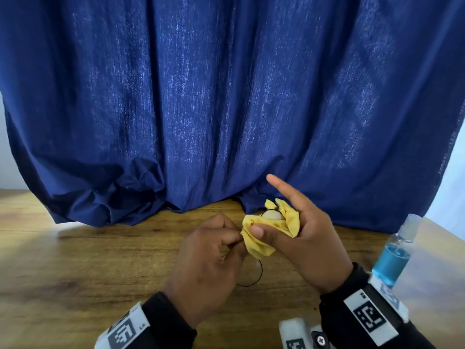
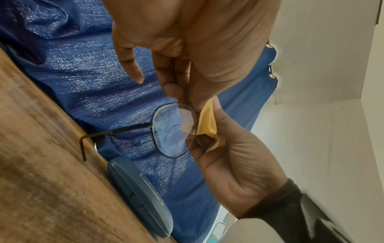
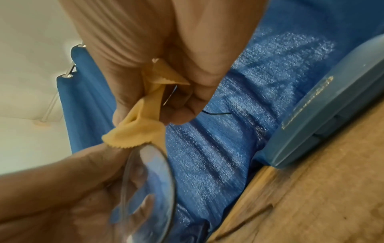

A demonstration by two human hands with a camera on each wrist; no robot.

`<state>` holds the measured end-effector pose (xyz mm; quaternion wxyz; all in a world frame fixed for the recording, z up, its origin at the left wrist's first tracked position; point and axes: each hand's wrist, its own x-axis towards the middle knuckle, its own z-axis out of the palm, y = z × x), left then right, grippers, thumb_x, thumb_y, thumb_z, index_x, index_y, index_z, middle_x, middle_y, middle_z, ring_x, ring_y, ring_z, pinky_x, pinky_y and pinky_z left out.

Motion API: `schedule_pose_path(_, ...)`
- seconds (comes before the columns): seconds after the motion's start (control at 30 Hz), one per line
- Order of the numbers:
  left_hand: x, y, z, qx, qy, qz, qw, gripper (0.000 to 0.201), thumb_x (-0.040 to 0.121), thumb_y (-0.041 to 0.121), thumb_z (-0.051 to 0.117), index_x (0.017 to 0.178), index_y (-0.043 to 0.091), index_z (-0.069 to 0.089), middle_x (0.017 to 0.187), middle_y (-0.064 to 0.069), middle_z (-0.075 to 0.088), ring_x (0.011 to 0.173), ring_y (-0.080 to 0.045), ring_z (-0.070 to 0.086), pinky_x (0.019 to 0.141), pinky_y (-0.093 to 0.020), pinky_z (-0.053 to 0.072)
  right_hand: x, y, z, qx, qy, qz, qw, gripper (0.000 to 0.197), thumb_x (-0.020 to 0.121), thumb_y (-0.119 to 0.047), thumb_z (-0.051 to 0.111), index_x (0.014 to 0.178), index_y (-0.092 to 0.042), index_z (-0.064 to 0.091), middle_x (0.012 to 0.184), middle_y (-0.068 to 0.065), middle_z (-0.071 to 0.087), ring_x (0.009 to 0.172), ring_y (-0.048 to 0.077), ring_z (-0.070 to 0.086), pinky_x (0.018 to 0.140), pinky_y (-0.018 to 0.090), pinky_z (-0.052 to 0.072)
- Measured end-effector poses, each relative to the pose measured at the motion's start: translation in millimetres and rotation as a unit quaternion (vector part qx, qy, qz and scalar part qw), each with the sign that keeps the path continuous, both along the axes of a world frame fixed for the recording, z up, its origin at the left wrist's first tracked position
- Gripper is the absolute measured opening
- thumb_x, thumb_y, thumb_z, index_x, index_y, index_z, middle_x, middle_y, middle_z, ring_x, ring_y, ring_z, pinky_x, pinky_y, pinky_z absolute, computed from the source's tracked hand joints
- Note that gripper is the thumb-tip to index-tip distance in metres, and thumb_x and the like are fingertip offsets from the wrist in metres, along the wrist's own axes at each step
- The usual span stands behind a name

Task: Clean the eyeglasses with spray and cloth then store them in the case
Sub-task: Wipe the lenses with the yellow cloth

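Thin dark-rimmed eyeglasses [image 1: 251, 276] are held above the wooden table [image 1: 100, 260] between both hands. My left hand [image 1: 232, 239] pinches the frame at the top of the bare lens [image 2: 174, 131]. The other lens is wrapped in a yellow cloth [image 1: 261, 239], which my right hand [image 1: 271, 229] pinches with thumb against fingers, index finger pointing up. The cloth [image 3: 145, 115] and bare lens [image 3: 149, 189] fill the right wrist view. One temple arm [image 2: 99, 134] sticks out toward the table. A blue glasses case [image 2: 141, 197] lies shut against the curtain.
A clear spray bottle [image 1: 395, 250] of blue liquid stands on the table at the right, close to my right wrist. A dark blue curtain [image 1: 226, 96] hangs along the table's far side, its hem bunched on the wood. The case [image 3: 324, 118] rests at its foot.
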<state>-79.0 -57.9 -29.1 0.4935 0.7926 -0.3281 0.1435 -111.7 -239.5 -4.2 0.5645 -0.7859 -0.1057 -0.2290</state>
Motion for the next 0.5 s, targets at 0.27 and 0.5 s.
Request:
schedule_pose_path(0.27,2.2,5.1,6.0,-0.043,0.043,0.029,0.998,0.015,0.091,0.026,0.072,0.082,0.032,0.083,0.084,0.011,0.07,0.085,-0.007,0.067,0.071,-0.011,0.05,14.8,-29.0,-8.9,0.135,-0.042,-0.133,0.981,0.049,0.073,-0.037,0.081,0.121,-0.034,0.069,0.093,0.004,0.076,0.09,0.017,0.071,0.082,0.037,0.061)
schedule_pose_path(0.5,2.7,4.7,18.6,-0.278,0.304,0.029,0.911,0.02,0.094,0.018,0.068,0.085,0.009,0.084,0.086,0.001,0.083,0.07,0.006,0.072,0.054,-0.004,0.048,16.5,-17.8,-13.9,0.13,0.059,-0.114,0.983,0.021,0.09,-0.031,0.07,0.111,-0.034,0.072,0.098,0.013,0.071,0.062,0.013,0.061,0.056,0.035,0.055)
